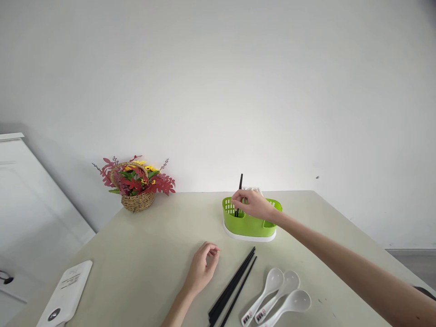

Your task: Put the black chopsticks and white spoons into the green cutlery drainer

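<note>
My right hand [250, 203] reaches over a green cutlery holder [250, 226], pinching a black chopstick [240, 181] between thumb and fingers. The chopstick stands nearly upright, its lower end inside the holder's left compartment. Whether it is one stick or two together, I cannot tell. My left hand [203, 267] rests on the table with fingers loosely curled and nothing in it. Right of it lies a bundle of black chopsticks [233, 288], with a single one slightly apart. Three white spoons [272, 281] lie side by side to the right of those.
The holder has a white base [250, 237] and stands toward the back of the pale table [153, 272]. A wicker basket [138, 202] of artificial flowers is at the back left. A white device [66, 290] sits at the front left, near a white cabinet [30, 204]. A wall rises behind.
</note>
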Available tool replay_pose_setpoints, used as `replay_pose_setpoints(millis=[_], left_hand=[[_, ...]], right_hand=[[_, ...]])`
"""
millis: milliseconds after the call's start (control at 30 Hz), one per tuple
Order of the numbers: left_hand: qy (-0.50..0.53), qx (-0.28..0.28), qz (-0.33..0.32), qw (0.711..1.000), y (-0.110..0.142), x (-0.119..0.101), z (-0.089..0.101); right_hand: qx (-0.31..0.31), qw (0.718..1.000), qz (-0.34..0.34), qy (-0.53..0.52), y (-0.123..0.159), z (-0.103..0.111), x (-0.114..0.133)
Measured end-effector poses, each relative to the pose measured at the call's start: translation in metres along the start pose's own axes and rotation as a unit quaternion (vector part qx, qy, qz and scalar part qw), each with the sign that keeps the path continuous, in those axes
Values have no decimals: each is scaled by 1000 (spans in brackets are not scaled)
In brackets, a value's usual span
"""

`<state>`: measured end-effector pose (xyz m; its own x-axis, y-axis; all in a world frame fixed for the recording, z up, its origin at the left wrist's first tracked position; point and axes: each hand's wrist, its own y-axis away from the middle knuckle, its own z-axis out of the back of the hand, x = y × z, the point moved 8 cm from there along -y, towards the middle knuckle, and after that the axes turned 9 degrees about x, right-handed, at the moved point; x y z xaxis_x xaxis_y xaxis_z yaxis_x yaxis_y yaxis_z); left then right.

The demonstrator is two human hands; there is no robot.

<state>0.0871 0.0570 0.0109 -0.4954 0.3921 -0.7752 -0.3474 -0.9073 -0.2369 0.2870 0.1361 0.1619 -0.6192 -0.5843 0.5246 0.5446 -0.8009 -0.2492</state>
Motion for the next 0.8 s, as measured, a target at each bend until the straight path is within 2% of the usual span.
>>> replay_pose_setpoints(millis=[100,167,300,400,500,600,800], left_hand=[[1,-4,-4,1000,0,0,1],[-1,-4,-6,1000,-1,0,1],[-11,6,-3,1000,-2,3,-2],[-12,3,0,1000,-2,7,-3],[-6,1,8,1000,-1,9,-3],[2,4,16,1000,-1,10,-4],[7,8,9,1000,-1,7,-4]], right_hand=[[-3,998,34,52,12,-3,20],[26,992,77,92,25,-16,38],[170,954,174,176,60,-75,60],[247,917,200,240,82,-121,54],[275,897,201,281,91,-150,41],[281,889,202,301,88,-161,32],[280,880,205,324,77,-165,27]])
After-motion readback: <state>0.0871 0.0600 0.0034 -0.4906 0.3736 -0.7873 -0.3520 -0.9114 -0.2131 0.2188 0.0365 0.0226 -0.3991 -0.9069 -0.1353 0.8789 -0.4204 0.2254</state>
